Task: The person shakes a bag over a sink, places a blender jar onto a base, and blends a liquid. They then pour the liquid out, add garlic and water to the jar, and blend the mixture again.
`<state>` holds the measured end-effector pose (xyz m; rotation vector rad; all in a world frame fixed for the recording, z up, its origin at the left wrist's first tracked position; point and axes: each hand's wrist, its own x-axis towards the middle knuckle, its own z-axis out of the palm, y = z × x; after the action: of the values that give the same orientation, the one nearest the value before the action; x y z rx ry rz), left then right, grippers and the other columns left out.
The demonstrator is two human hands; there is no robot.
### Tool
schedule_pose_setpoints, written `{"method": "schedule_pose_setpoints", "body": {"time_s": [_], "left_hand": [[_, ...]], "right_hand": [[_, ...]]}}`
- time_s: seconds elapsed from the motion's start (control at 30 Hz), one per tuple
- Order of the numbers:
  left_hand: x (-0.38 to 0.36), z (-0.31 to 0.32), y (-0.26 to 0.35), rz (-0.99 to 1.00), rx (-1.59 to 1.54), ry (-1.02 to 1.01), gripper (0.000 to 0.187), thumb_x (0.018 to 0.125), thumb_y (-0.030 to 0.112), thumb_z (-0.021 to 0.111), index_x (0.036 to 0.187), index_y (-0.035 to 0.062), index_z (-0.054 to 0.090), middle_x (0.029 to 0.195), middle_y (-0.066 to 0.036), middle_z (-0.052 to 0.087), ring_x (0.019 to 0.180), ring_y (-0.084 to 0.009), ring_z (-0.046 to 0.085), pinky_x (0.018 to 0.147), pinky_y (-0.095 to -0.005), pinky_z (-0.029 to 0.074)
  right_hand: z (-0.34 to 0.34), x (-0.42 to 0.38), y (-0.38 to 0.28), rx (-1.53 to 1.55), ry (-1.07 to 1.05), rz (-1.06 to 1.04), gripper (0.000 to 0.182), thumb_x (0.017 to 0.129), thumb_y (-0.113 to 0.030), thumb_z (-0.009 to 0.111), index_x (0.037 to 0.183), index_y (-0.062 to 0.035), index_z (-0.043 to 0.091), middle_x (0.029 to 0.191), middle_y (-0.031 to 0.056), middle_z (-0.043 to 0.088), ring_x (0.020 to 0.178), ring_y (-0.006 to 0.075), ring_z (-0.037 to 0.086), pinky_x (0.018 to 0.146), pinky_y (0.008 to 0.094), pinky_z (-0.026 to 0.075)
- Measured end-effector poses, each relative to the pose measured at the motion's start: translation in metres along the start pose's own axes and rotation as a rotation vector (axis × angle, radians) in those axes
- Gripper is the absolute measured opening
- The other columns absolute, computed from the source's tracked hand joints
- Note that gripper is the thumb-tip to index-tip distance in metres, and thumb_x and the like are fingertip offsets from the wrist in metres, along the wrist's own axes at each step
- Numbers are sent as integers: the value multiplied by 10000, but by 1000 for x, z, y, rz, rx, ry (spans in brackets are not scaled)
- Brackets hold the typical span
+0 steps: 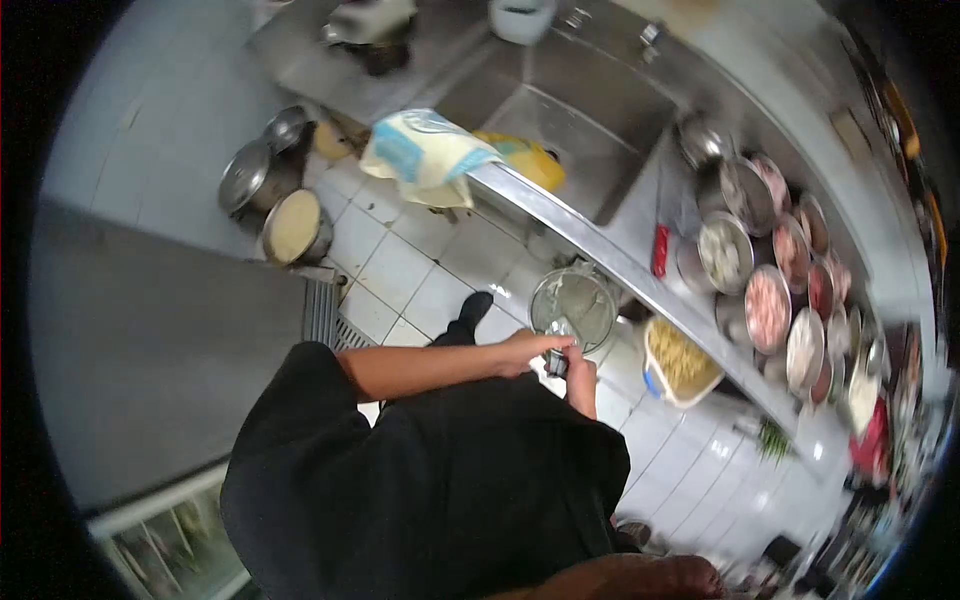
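Note:
My left hand (524,352) reaches across in front of my body, its fingers closed near a small dark and silvery object (556,364). My right hand (581,384) meets it from the other side, its fingers also closed at the same object. The image is blurred here, and what kind of object it is does not show. Just beyond my hands, a round bin (598,330) stands on the floor, with whitish, plastic-looking material in it.
A steel sink (590,110) is ahead, with a patterned cloth (425,150) over its edge and a yellow bag (525,160). Metal bowls of food (768,310) line the right counter. A tub of yellowish food (683,362) sits below. Pots (255,180) stand left, beside a grey appliance (180,350).

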<state>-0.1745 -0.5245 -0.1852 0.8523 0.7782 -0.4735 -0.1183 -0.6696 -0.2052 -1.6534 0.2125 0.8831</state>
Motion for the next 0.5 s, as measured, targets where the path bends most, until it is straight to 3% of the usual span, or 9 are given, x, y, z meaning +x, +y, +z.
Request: {"method": "schedule_pose_setpoints", "body": {"time_s": [0.03, 0.07, 0.13, 0.23, 0.33, 0.37, 0.47, 0.5], "left_hand": [[-23, 5, 12, -15, -100, -19, 732, 825, 433, 721, 1350, 1, 451, 1386, -166, 427, 1157, -238, 478, 889, -405, 432], [-42, 7, 19, 11, -173, 69, 702, 834, 447, 701, 1338, 26, 454, 1354, -157, 396, 1116, -220, 470, 839, -389, 443], [-44, -12, 15, 18, -291, 155, 622, 867, 436, 660, 1315, 52, 460, 1312, -142, 378, 1085, -222, 465, 821, -398, 448], [-50, -42, 1, 189, -548, 223, 456, 921, 387, 588, 1232, 63, 510, 1219, -126, 455, 1064, -242, 490, 774, -386, 459], [-64, -82, 5, 281, -674, 356, 236, 931, 307, 570, 957, 75, 605, 979, -62, 577, 907, -218, 530, 749, -406, 439], [-83, -91, 18, 303, -674, 409, 205, 937, 257, 518, 927, 70, 604, 919, -73, 590, 834, -229, 561, 723, -399, 458], [-104, -158, 25, 345, -632, 305, 209, 928, 209, 457, 1032, 69, 573, 908, -100, 612, 817, -247, 607, 716, -402, 513], [-117, -173, 33, 336, -633, 375, 211, 893, 155, 425, 1010, 59, 572, 857, -89, 618, 764, -256, 624, 684, -416, 514]], "right_hand": [[7, 11, -1, -153, -36, -1, 487, 867, -334, 558, 857, 139, 671, 786, 172, 675, 721, 242, 629, 656, 377, 456], [27, -7, -28, -91, -105, 8, 529, 860, -373, 557, 869, 146, 665, 792, 201, 682, 750, 288, 645, 675, 399, 456], [47, 0, -30, -370, -113, -96, 555, 854, -411, 549, 873, 131, 666, 781, 230, 682, 755, 312, 656, 685, 411, 461], [93, -24, -62, -521, -225, -137, 603, 852, -472, 525, 844, 116, 658, 753, 249, 668, 755, 315, 654, 689, 414, 463], [141, -37, -77, -592, -368, -187, 625, 858, -502, 532, 821, 110, 653, 739, 222, 665, 746, 279, 632, 687, 399, 454], [160, -35, -84, -615, -417, -200, 634, 858, -513, 539, 808, 109, 650, 732, 210, 664, 740, 260, 621, 685, 392, 450], [219, -21, -82, -735, -530, -283, 673, 871, -556, 529, 843, 101, 674, 775, 239, 676, 805, 270, 652, 725, 376, 471], [240, -22, -86, -792, -565, -324, 732, 881, -616, 509, 863, 95, 681, 802, 240, 684, 850, 288, 667, 757, 366, 484]]}}
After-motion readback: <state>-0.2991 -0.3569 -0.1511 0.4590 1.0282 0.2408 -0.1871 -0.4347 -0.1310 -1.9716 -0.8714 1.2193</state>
